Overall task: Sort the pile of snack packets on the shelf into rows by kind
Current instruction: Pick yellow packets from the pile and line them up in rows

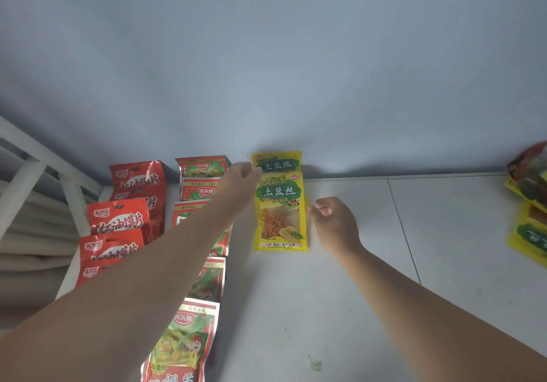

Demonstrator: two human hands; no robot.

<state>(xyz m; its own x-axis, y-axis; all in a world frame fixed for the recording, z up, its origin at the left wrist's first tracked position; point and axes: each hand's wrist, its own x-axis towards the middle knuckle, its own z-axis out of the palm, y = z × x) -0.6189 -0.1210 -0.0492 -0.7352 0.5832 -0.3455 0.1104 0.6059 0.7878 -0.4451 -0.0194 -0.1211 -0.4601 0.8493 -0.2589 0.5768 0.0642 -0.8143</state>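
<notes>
A yellow snack packet [279, 213] lies flat on the white shelf [370, 248], overlapping a second yellow packet [278, 163] behind it at the wall. My left hand [241, 185] pinches the front packet's top left corner. My right hand [333, 222] touches its right edge with curled fingers. Left of them runs a row of red-and-green packets [201, 192], partly hidden by my left arm. Further left lies a row of red packets [120, 219].
A heap of mixed yellow and red packets [529, 204] sits at the shelf's right edge. A white frame rail [38, 157] stands at the far left. The grey wall [266, 71] backs the shelf. A small scrap [315, 364] lies near the front.
</notes>
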